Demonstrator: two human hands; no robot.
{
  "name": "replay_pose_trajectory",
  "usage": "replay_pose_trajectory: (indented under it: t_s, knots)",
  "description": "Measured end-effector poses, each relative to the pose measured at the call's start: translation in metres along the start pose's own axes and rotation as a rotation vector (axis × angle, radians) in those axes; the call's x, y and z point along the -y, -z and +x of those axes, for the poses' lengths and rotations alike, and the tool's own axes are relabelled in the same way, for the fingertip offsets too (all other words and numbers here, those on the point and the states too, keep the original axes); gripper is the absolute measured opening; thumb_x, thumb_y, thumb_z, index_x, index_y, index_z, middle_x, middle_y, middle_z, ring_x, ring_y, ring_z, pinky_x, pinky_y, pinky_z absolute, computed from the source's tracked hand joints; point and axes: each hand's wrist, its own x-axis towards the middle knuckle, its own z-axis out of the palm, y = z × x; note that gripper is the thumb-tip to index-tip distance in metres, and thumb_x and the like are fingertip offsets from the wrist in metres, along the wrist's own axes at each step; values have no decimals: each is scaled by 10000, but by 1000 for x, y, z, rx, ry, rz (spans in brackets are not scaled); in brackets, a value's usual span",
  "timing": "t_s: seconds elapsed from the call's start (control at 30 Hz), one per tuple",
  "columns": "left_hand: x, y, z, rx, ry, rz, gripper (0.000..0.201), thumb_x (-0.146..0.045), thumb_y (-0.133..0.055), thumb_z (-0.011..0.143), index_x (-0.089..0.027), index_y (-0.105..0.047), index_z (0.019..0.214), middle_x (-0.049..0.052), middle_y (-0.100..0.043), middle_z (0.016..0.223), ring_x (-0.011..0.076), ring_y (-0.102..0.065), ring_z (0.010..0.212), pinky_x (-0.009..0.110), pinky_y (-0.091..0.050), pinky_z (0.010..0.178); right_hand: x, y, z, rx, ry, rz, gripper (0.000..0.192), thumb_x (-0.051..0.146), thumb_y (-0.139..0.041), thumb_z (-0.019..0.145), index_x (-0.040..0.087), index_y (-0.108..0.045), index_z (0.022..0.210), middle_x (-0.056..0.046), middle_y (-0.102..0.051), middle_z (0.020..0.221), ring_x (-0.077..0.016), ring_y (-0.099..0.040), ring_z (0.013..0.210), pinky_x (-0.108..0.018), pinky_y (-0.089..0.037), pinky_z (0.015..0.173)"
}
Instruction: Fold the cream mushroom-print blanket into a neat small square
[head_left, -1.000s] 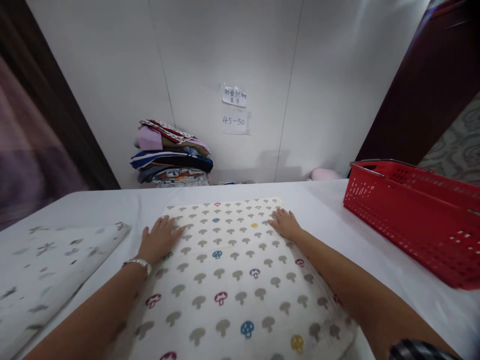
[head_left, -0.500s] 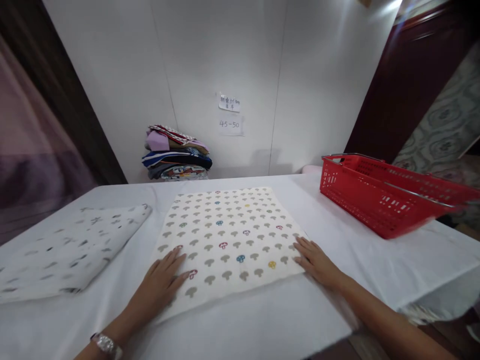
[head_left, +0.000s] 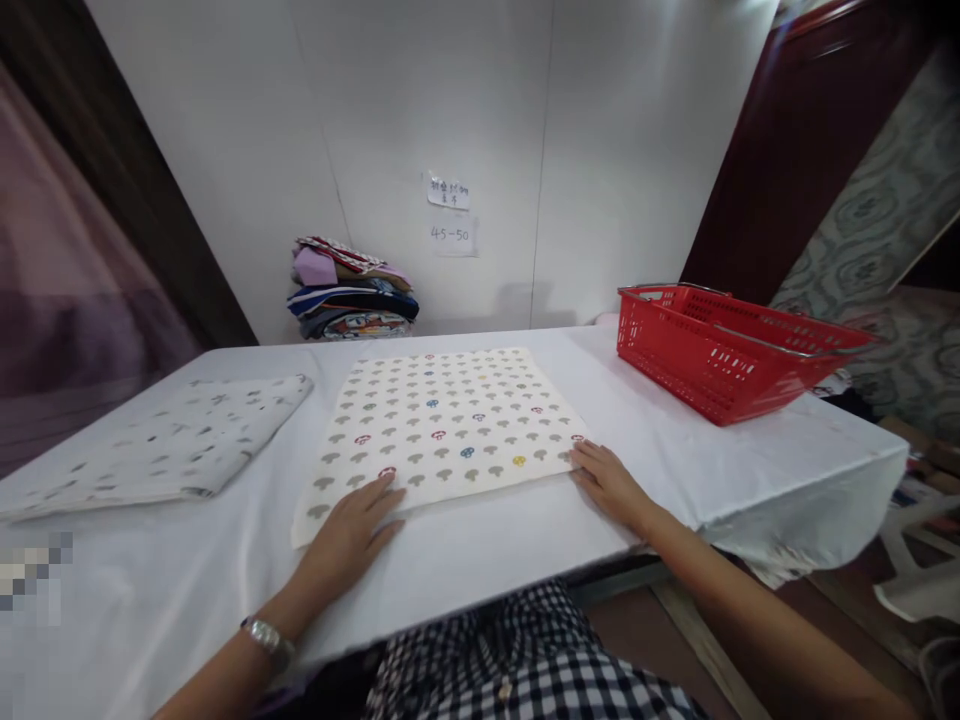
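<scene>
White-draped surface (head_left: pixel 525 520): left hand (head_left: pixel 352 535), right hand (head_left: pixel 611 483) spread flat on near corners of cream mushroom-print folded cloth (head_left: pixel 442 425) (near front edge); uneven drag could skew fold.

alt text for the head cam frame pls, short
A person's left hand and right hand lie flat on the near corners of a folded mushroom-print cloth on a white-covered table. A second folded cloth lies to its left, a red basket at far right, and stacked clothes against the wall.
</scene>
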Motion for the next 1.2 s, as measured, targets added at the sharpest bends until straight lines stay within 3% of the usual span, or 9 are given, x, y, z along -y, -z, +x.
replay_pose_trajectory:
  t_s: [0.13, 0.3, 0.57, 0.83, 0.97, 1.1, 1.2]
  knots:
    - [0, 4, 6, 2, -11, -7, 348, -280, -429, 858, -191, -599, 1149, 103, -545, 1275, 247, -526, 1145, 440, -450, 947, 6, -5, 12, -20, 130, -1, 377, 162, -431, 851, 215, -561, 1201, -85, -551, 1255, -234, -458, 1202, -473, -346, 1014]
    - [-4, 10, 12, 79, 36, 24, 497, -59, -386, 736, -169, -584, 1178, 94, -574, 1237, 245, -526, 1137, 444, -444, 951, 10, -5, 25, 62, 174, -47, 399, 116, -391, 838, 193, -595, 1171, -97, -563, 1237, -226, -503, 1148, -427, -398, 981]
    - [-4, 11, 25, 124, 96, 62, 564, 16, -350, 662, -148, -610, 1135, 93, -593, 1213, 243, -535, 1104, 421, -456, 915, 2, 1, 34, 207, 189, -123, 448, 81, -367, 832, 198, -559, 1220, -80, -518, 1299, -219, -486, 1169, -377, -406, 961]
    - [0, 14, 18, 23, 61, 47, 435, -30, -371, 728, -191, -656, 1016, 69, -685, 994, 228, -602, 953, 408, -490, 800, -2, 6, 47, 166, 179, -201, 374, 59, -428, 772, 208, -643, 1039, -72, -644, 1071, -226, -577, 963, -355, -447, 830]
    - [-4, 16, 8, 51, 23, -24, 428, -57, -375, 760, -208, -631, 1067, 67, -648, 1085, 228, -565, 1026, 414, -484, 829, -5, 1, 38, 96, 194, -87, 370, 59, -409, 782, 209, -648, 1021, -85, -628, 1079, -237, -550, 1004, -381, -432, 859]
    - [-16, 13, 7, 62, 12, -106, 352, -218, -468, 821, -219, -570, 1158, 75, -588, 1181, 239, -517, 1101, 452, -434, 918, 10, 1, 29, 84, 206, -16, 458, 41, -414, 730, 211, -604, 1111, -93, -588, 1145, -240, -510, 1070, -434, -392, 928]
    - [-35, 9, 22, 84, -30, -185, 323, -346, -489, 854, -221, -569, 1142, 74, -582, 1177, 232, -521, 1075, 440, -434, 906, 34, 3, 30, 100, 298, 42, 489, 62, -448, 714, 206, -566, 1166, -94, -556, 1203, -238, -490, 1101, -443, -373, 950]
